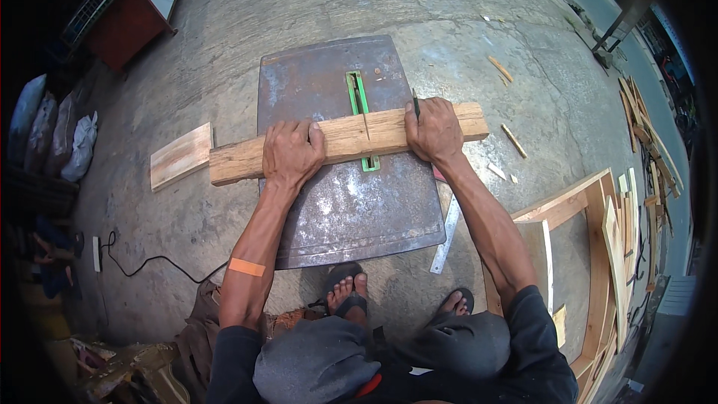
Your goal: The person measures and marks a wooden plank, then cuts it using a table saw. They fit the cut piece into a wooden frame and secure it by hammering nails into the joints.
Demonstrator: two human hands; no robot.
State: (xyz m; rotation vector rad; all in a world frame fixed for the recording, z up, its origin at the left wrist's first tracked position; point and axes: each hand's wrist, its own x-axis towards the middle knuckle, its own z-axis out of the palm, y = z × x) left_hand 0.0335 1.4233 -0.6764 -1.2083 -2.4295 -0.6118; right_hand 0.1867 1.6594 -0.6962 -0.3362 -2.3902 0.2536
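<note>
A thick wooden beam (348, 140) lies crosswise over a worn metal saw table (336, 213). Its right end is tilted slightly away from me. My left hand (293, 151) is closed over the beam left of the middle, knuckles up. Farther right, my right hand (435, 129) grips the same beam, with a dark pencil (416, 102) sticking up between its fingers. Between my hands, the beam covers part of a green-edged slot (357, 90) in the table. A thin dark line, a cut or the blade's edge, shows on the beam's upper face above that slot.
A short board (182, 155) lies left of the table. A metal ruler (446, 236) rests by its right edge. Wooden frames (598, 254) and loose strips stand at right. Offcuts (514, 141) litter the concrete. A black cord (161, 258) runs across the left; filled sacks (60, 131) stand beyond.
</note>
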